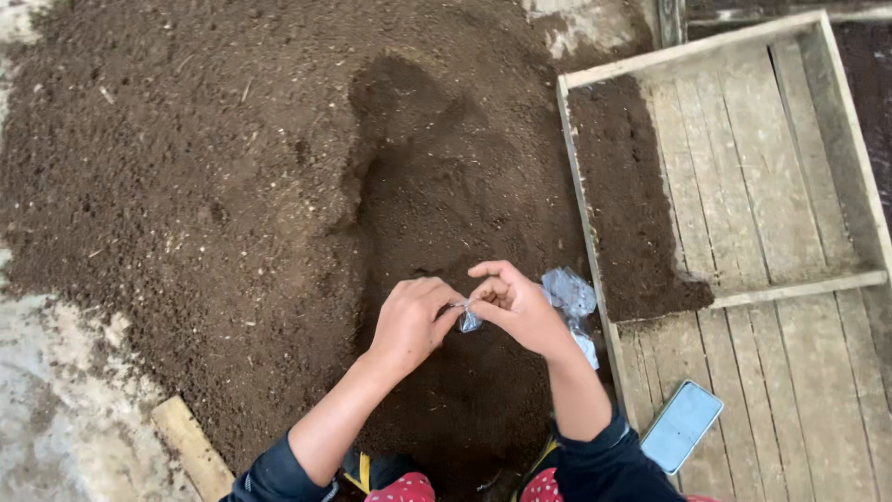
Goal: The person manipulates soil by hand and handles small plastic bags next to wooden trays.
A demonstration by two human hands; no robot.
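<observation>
Dark soil heap beside wooden tray; both hands' fingers pinching small plastic bag.

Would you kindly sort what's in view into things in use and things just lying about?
In use: left hand and right hand pinching a small clear plastic bag; soil heap beneath.
Lying about: phone, wooden tray, wood plank.

A big heap of dark brown soil fills most of the frame. Pale, rough ground shows at the lower left and along the top edge. A small plank lies at the lower left. On the right sits a wooden tray made of grey boards, with some soil in its left part. Soft daylight falls on everything.
</observation>
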